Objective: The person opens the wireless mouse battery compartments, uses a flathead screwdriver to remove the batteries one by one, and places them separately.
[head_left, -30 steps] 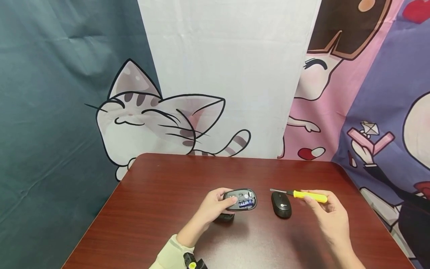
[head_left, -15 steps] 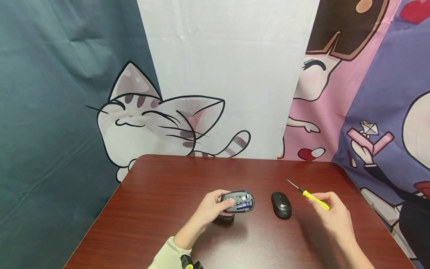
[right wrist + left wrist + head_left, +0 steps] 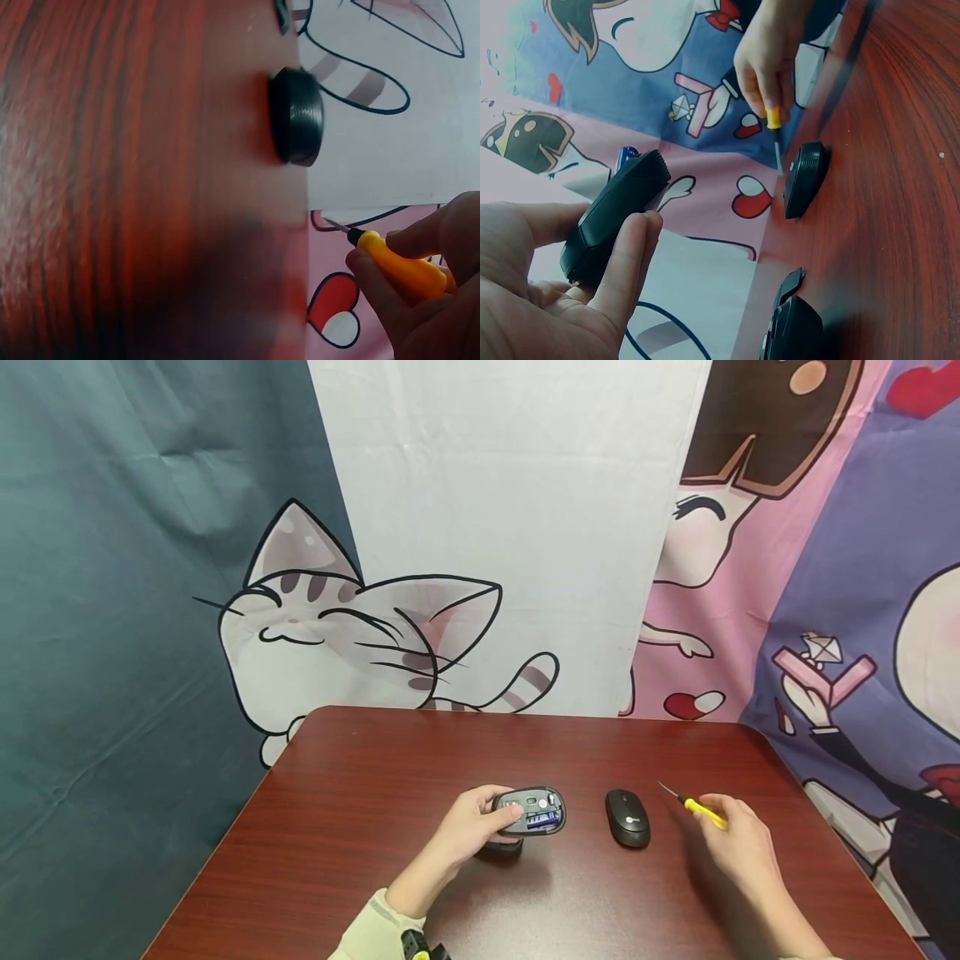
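My left hand point(image 3: 465, 831) grips a computer mouse point(image 3: 529, 802), its underside turned up toward the head camera. In its uncovered compartment a blue battery point(image 3: 543, 819) shows. From the left wrist, that mouse point(image 3: 609, 221) appears edge-on between thumb and fingers. My right hand point(image 3: 742, 843) pinches a screwdriver point(image 3: 707, 815) by its yellow handle, the thin metal tip pointing away and to the left. Close to that tip, a second black mouse point(image 3: 628, 818) lies on the table, apart from both hands. The right wrist view shows the screwdriver point(image 3: 401, 266) beyond this mouse point(image 3: 298, 116).
Another black mouse point(image 3: 501, 849) sits on the table under my left hand, partly hidden by it. Beside it in the left wrist view is a thin dark piece point(image 3: 791, 282). The reddish-brown table point(image 3: 360, 793) ends at a printed cloth backdrop point(image 3: 525, 527).
My right hand has drawn the screwdriver rightward and down, from level above the lying mouse to slanted beside it. The left hand with its mouse has shifted slightly left.
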A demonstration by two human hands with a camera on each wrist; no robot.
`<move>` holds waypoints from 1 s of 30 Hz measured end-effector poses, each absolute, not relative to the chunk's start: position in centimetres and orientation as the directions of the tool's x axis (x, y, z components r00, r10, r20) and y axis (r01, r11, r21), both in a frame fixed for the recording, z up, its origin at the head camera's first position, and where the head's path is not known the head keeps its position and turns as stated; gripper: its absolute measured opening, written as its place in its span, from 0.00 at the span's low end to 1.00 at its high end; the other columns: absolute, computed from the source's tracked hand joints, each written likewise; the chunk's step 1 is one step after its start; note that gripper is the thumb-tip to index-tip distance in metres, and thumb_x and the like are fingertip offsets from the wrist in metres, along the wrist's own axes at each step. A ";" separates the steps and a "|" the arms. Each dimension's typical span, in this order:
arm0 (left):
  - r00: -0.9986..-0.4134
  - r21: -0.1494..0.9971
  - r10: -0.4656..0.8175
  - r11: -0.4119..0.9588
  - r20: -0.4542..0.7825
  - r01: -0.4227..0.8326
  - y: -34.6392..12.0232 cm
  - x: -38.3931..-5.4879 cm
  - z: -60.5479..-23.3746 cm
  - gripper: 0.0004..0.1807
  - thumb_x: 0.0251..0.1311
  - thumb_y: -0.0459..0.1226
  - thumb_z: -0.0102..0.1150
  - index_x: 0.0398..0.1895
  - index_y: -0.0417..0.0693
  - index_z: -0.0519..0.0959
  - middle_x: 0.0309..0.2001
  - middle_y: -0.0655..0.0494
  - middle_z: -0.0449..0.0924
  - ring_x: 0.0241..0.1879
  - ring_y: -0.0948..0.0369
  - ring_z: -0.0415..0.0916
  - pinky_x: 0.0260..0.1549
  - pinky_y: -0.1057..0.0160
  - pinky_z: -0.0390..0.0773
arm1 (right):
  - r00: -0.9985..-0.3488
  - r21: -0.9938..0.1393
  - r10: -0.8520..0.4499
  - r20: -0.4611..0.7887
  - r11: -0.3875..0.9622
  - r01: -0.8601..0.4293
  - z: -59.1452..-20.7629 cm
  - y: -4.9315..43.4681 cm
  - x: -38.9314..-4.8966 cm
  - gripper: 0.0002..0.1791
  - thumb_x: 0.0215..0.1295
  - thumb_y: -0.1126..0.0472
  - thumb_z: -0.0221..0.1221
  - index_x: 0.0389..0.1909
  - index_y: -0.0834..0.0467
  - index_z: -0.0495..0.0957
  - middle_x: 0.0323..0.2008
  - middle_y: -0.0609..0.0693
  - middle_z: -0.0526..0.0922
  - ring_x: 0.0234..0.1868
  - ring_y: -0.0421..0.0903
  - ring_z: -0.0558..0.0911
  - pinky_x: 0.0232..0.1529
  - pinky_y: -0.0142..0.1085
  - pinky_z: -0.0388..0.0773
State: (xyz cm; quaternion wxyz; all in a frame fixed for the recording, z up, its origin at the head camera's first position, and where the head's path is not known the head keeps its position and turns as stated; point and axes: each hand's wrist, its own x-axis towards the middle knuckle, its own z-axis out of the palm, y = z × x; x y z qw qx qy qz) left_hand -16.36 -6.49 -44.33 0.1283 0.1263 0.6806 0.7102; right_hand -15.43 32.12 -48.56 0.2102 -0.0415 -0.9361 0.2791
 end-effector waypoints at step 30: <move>-0.932 0.999 0.362 -0.046 0.003 -0.015 -6.5 -16.8 -44.2 0.23 0.69 0.34 0.61 0.61 0.26 0.72 0.48 0.37 0.84 0.42 0.57 0.85 0.42 0.55 0.88 | -0.996 -0.344 0.094 -0.003 0.935 0.089 -49.4 32.6 -16.9 0.18 0.64 0.53 0.62 0.44 0.64 0.83 0.36 0.65 0.85 0.35 0.65 0.82 0.33 0.59 0.77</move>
